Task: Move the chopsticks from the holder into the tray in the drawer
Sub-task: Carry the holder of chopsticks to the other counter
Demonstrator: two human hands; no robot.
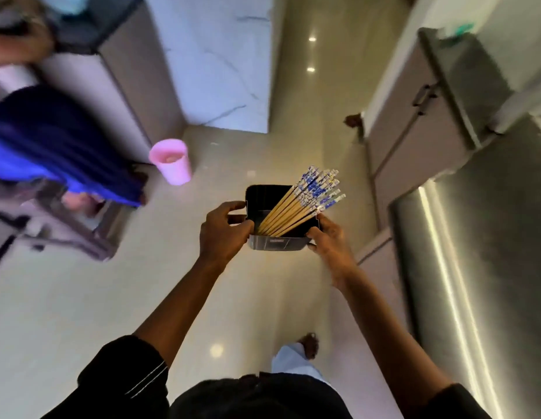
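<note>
Carried above the floor [142,297], no table beneath: black holder [264,196] clasped at its left edge by left hand [222,234] and at its right corner by right hand [331,237], chopsticks [296,207] inside leaning up-right toward the nearer right hand; drawer and tray unseen.

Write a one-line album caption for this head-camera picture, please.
Both hands, left and right, carry a black holder of blue-topped chopsticks over a glossy kitchen floor.
</note>
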